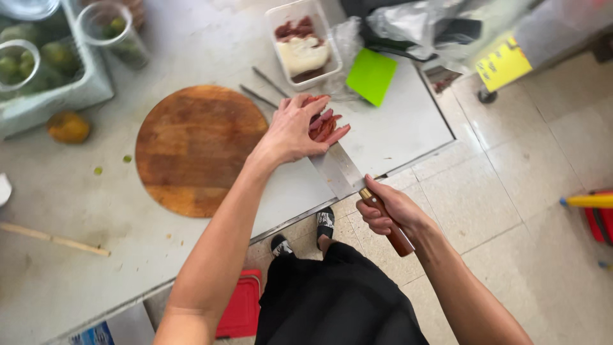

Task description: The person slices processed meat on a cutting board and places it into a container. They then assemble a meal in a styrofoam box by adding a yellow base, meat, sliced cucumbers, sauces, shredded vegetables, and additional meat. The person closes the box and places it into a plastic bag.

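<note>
My left hand point(294, 131) lies flat on a small pile of red meat slices point(327, 125), pressing them onto the broad blade of a cleaver point(337, 168). The blade rests over the edge of the steel counter point(396, 128). Around the cleaver's brown wooden handle point(394, 231), out past the counter edge, my right hand point(387, 211) is closed. A round wooden cutting board point(191, 150) sits just left of my left hand, bare on top.
A clear plastic tub point(302, 45) holding meat and a pale lump stands behind, next to a green scraper point(371, 75) and two chopsticks point(262, 89). A bin of green fruit point(45, 64) and an orange fruit point(68, 126) sit far left. Tiled floor lies right.
</note>
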